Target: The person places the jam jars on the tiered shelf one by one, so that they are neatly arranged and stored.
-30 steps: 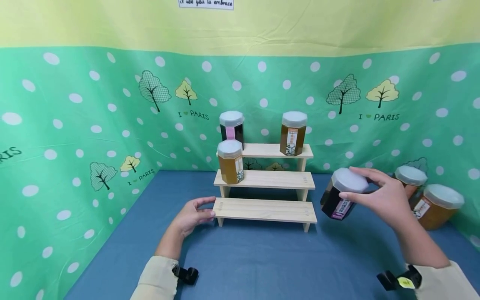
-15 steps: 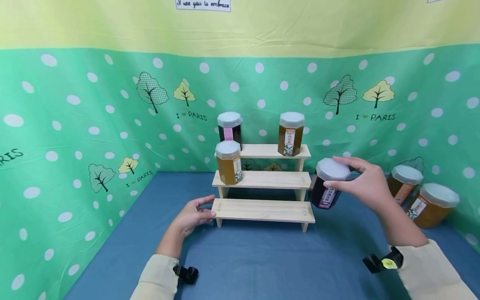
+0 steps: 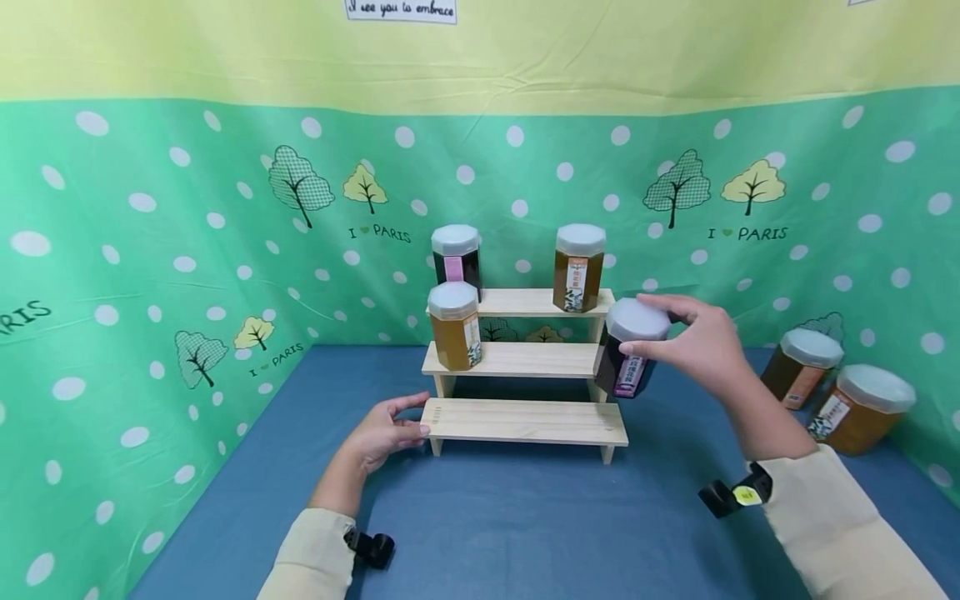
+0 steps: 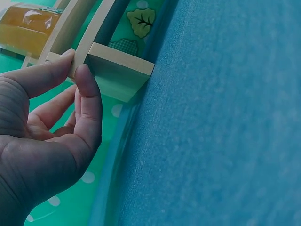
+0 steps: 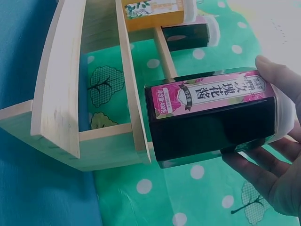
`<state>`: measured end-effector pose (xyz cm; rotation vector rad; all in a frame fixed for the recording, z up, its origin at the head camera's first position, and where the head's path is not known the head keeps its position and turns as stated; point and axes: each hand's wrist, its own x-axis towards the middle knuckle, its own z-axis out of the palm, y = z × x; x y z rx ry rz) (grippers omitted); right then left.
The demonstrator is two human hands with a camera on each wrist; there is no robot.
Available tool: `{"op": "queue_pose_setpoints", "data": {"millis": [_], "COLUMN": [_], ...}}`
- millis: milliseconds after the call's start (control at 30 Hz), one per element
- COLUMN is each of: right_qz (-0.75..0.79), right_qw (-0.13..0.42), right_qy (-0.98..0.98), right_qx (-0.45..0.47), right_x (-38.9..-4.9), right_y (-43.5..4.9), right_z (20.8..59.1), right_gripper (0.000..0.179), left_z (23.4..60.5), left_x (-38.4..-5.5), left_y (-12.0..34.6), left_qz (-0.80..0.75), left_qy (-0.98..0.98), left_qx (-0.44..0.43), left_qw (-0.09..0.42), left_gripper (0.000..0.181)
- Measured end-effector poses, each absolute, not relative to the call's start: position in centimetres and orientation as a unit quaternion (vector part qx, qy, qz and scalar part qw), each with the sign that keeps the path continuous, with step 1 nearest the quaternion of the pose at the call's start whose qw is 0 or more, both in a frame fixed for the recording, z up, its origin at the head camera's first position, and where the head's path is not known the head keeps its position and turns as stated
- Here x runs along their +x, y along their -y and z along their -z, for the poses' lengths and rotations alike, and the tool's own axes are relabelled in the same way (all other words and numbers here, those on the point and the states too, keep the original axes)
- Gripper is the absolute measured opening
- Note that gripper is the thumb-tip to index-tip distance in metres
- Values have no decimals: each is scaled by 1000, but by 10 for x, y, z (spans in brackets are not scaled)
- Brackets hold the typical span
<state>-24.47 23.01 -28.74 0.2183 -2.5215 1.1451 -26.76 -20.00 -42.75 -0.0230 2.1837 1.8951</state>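
A pale wooden three-step stand (image 3: 525, 421) rises from a blue table (image 3: 495, 517), with a green fabric backdrop (image 3: 135, 292) printed with white dots and trees behind it. On the top step, a dark many-sided jar with a whitish lid and pink label (image 3: 457, 258) stands at the left, and an amber-brown jar with an orange-and-white label (image 3: 579, 271) at the right. A golden many-sided jar with a whitish lid (image 3: 455, 333) occupies the left part of the middle step, partly hiding the dark jar behind. To the right on the table, well apart from the stand, a brown jar with an orange label (image 3: 802, 367) and an amber jar with a white label (image 3: 862, 408) sit close together. The left hand (image 3: 384, 437) pinches the left end of the lowest step between thumb and forefinger. The right hand (image 3: 697, 346) has its fingers curled around the lid end of a nearly black, flat-sided jar with a pink, Chinese-lettered label (image 5: 211, 132). This jar is off the table, leaning slightly, at the right end of the middle step; whether it touches the wood cannot be told. Its sides are glossy and its lid whitish.
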Motion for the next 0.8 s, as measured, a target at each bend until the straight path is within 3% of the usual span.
{"op": "queue_pose_setpoints", "data": {"millis": [800], "right_qz": [-446], "right_qw": [138], "right_qy": [881], "right_qx": [75], "right_x": [-281], "right_y": [-199], "right_z": [290], "right_gripper": [77], "left_z": [426], "left_x": [-268], "left_y": [200], "left_qz": [-645], "left_qy": [-754], "left_qx": [-7], "left_qw": [126], "left_gripper": [61]}}
